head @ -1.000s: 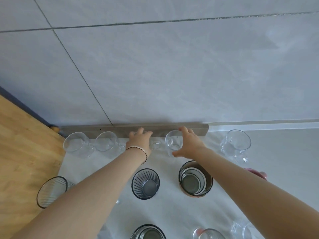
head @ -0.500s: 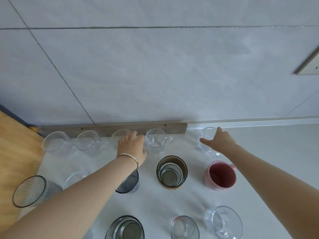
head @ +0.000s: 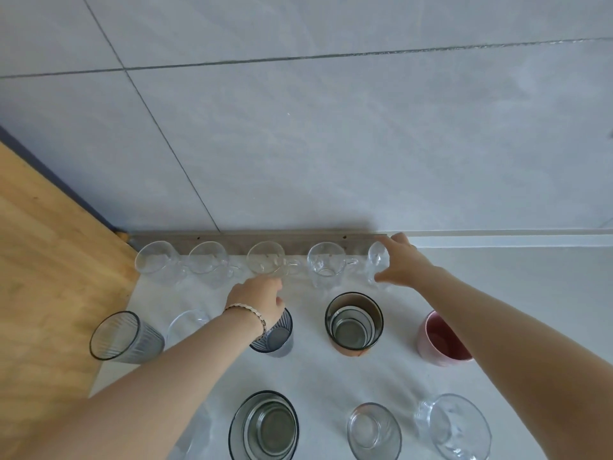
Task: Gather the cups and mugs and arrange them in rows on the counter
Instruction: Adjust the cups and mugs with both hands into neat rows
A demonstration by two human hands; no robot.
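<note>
Several clear glass mugs stand in a row along the wall on the white counter (head: 311, 370). My right hand (head: 403, 265) is shut on the rightmost clear mug (head: 378, 260) of that row, beside another clear mug (head: 326, 268). My left hand (head: 260, 298) hovers with loosely curled fingers, holding nothing, just in front of the third clear mug (head: 265, 262) and over a dark ribbed glass (head: 277, 338). A second row holds a ribbed grey tumbler (head: 121, 336), a brown-based cup of stacked glasses (head: 353, 322) and a pink mug (head: 441, 340).
Nearer me stand a dark stacked glass (head: 263, 426), a small clear glass (head: 373, 431) and a clear handled mug (head: 457, 428). A wooden surface (head: 49, 277) borders the counter on the left. A grey strip (head: 258, 239) runs along the tiled wall.
My right hand has brought the clear mug leftward into the back row by the wall. My left hand has drawn back from the third mug toward me.
</note>
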